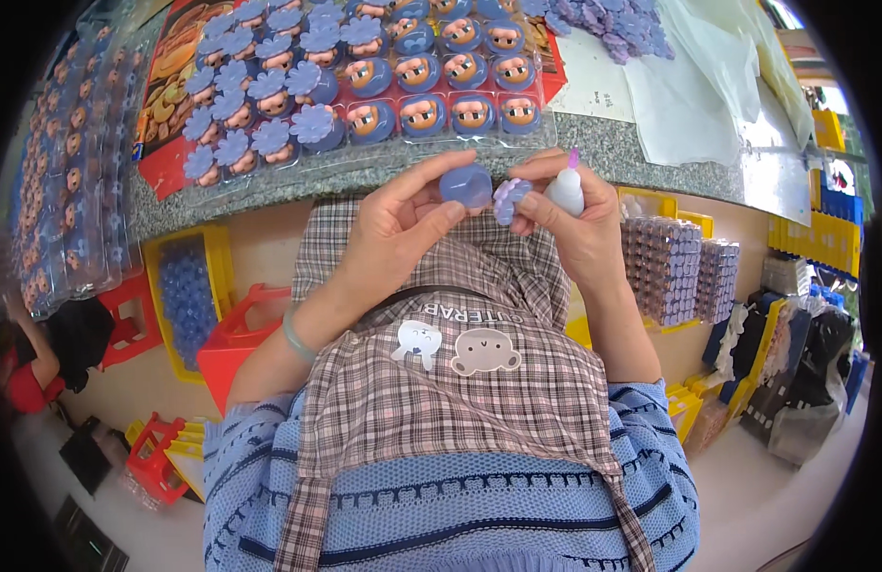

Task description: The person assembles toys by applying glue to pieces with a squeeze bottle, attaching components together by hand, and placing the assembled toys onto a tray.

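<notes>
Between the thumb and fingers of my left hand point(398, 219) is a round, glossy blue-violet doll head point(466, 186), its face not showing from here. My right hand point(584, 234) pinches a lilac flower-shaped piece point(509, 201) with thumb and fingertips, close beside the head but apart from it. The same hand also cradles a small white squeeze bottle point(566, 193) with a purple nozzle pointing up. Both hands are over my lap, at the near edge of the speckled counter point(365, 173).
Across the counter, a clear plastic tray point(298, 177) carries rows of small doll heads, many topped with lilac flowers. Loose flower pieces point(613, 29) lie heaped at the back right. Below are a yellow crate point(222, 276) of blue balls, a red stool point(236, 348) and stacked trays point(660, 267).
</notes>
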Demonstrator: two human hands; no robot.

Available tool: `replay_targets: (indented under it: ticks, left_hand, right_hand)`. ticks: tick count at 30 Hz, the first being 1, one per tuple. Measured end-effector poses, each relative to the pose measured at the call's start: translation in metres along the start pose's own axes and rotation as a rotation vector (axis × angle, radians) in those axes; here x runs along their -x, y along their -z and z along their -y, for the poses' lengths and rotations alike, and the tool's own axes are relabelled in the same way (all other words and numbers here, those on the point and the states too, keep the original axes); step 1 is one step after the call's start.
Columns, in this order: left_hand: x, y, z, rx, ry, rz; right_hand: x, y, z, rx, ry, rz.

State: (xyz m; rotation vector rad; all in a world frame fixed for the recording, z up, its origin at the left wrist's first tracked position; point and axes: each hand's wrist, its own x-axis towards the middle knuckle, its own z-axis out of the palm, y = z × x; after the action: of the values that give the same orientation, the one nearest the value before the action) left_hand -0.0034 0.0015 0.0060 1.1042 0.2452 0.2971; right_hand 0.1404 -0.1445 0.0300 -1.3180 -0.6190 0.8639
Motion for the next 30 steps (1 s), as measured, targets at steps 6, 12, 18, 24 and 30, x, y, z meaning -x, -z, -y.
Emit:
replay_targets:
  ticks: [6, 12, 18, 24, 30]
  left_hand:
    - [0.003, 0.004, 0.005, -0.199, -0.109, -0.026]
    - [0.005, 0.002, -0.009, -0.604, -0.242, -0.012]
    - [0.003, 0.004, -0.006, -0.819, -0.373, 0.01]
    - [0.005, 0.003, 0.0, -0.842, -0.389, -0.014]
    - [0.007, 0.002, 0.0, -0.799, -0.314, 0.003]
  right_hand:
    - [0.002, -0.015, 0.0, 0.206, 0.099, -0.044]
    - [0.003, -0.016, 0.0, 0.331, 0.15, -0.038]
    - [0.003, -0.014, -0.006, 0.306, 0.072, -0.068]
    - [0.007, -0.022, -0.009, 0.379, 0.074, -0.117]
    - [0.013, -0.032, -0.012, 0.38, 0.084, -0.206]
